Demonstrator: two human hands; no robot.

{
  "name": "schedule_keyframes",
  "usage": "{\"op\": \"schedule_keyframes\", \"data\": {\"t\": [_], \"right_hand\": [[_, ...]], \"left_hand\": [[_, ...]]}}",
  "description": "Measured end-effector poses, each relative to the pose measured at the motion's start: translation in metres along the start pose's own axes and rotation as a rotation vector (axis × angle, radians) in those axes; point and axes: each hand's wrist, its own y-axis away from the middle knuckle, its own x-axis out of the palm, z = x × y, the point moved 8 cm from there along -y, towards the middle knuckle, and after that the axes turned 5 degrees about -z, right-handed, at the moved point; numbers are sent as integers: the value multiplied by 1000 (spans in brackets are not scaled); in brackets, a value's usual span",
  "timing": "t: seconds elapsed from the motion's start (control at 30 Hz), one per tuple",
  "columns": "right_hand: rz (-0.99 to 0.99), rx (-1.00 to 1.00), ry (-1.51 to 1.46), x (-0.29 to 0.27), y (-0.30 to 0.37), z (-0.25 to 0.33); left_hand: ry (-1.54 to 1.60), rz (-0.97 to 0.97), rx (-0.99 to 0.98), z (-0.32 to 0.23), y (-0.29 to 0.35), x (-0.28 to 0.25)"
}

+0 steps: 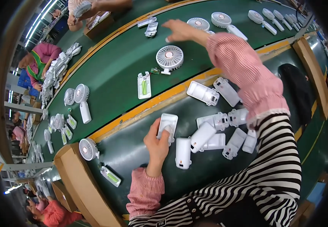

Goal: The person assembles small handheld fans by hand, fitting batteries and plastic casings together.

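Note:
My left hand (157,146) is closed around a white plastic fan handle shell (170,120), thumb pressed into its hollow side, over the near bench. Far out over the green belt reaches my right hand (181,30), with its fingers stretched out and nothing in it. Closest to its fingertips lies a white handle half (151,29), apart from the hand. Below the hand, a white fan head (169,57) rests on the belt beside an opened handle half with a green battery (144,86). Several loose white handle shells (202,137) are heaped right of my left hand.
A yellow-edged rail (133,112) divides bench from belt. Assembled handheld fans (82,103) stand along the belt on both sides. A cardboard tray (81,181) sits at the left, with another fan head (88,149) beside it. Other people work across the belt and at the far left.

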Motion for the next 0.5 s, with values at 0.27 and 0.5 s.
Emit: {"op": "schedule_keyframes", "data": {"t": [0.27,0.5], "right_hand": [[96,150,151,62,-120,-50],[192,-54,11,53,-133,-42]], "left_hand": [[-114,104,107,-12,5,-6],[-16,151,141,-14,2,-9]]}}
